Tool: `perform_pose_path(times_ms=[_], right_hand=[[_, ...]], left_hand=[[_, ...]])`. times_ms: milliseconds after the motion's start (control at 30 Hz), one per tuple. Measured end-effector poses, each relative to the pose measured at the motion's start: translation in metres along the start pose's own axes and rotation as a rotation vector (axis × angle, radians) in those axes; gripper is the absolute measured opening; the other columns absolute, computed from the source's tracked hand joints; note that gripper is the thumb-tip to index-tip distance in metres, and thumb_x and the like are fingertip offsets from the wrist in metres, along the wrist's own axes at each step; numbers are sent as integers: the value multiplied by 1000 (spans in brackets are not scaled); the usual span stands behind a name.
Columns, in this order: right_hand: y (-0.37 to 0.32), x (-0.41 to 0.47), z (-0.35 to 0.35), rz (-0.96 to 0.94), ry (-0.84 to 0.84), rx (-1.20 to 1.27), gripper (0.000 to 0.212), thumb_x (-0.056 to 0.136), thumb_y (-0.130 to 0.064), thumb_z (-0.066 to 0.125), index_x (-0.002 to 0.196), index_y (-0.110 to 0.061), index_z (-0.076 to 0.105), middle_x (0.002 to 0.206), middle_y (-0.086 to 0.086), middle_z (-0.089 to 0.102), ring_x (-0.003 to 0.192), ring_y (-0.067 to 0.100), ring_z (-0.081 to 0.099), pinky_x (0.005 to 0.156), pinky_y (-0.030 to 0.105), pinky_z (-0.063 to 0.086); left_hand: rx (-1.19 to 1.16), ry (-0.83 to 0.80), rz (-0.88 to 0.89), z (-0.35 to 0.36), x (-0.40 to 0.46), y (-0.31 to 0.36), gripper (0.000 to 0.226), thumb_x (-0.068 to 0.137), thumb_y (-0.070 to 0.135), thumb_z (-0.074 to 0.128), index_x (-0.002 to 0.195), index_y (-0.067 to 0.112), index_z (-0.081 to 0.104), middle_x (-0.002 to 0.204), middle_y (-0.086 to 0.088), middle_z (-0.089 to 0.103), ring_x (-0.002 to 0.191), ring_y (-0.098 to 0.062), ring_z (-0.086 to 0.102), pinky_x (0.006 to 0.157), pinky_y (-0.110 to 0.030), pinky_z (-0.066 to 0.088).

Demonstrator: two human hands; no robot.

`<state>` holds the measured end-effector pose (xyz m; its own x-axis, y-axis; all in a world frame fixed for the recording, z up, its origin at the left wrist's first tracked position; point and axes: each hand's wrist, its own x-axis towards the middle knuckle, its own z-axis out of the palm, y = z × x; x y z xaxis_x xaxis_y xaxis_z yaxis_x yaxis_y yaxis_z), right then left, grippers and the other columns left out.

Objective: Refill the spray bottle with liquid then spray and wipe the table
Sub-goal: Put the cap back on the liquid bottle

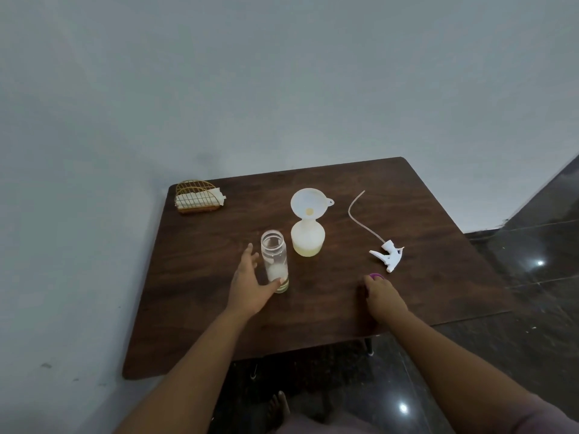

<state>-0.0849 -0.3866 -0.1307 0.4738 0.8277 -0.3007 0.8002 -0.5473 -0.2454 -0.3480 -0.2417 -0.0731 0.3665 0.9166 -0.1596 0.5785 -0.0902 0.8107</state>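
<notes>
A white translucent spray bottle (308, 241) stands mid-table with a little yellow liquid at its bottom and a white funnel (308, 202) in its neck. Its spray head (388, 256) lies to the right, its long tube curving away. Left of the spray bottle stands a clear open bottle (273, 256) with a trace of yellowish liquid. My left hand (249, 285) holds its base, thumb across the front and fingers along its left side. My right hand (382, 296) rests on the table near the front edge, fingers curled over a small purple cap (376, 275).
A gold wire holder (196, 197) with white napkins sits at the far left corner of the dark wooden table (423, 214). A grey wall runs along the back and left. Dark glossy floor lies to the right and front.
</notes>
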Motion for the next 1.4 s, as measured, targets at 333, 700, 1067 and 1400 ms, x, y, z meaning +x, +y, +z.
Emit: perform_pose_path(times_ms=[333,700,1067,1400], right_hand=[[-63,-20,-42,-171,88,611,48,67,-19,85,104,-26,55,106,-3,60,94,13,58,74,17,43],[-149,-26,-104,-290,74,985,27,92,-18,61,115,-30,55,121,0,52,105,19,55,73,19,47],[-181,-6,-124,96,-348,1846,39,91,-40,58,111,-6,56,90,13,60,60,12,54,49,21,46],[-185,3,-105,-481,211,528,49,81,-19,73,124,-29,51,118,-1,43,108,17,51,89,23,46]], left_hand=[[-12,69,-5,-2,-18,-1,103,74,27,84,153,21,19,152,-3,40,137,-17,41,108,-44,43],[38,169,170,-11,-8,29,84,72,33,84,141,20,38,142,0,42,132,-18,42,106,-41,44],[-8,64,297,-12,13,36,70,73,31,82,134,24,46,131,9,54,122,-9,48,101,-28,43],[-213,-55,246,-12,32,20,50,69,39,82,111,37,56,111,15,63,104,-5,61,89,-39,56]])
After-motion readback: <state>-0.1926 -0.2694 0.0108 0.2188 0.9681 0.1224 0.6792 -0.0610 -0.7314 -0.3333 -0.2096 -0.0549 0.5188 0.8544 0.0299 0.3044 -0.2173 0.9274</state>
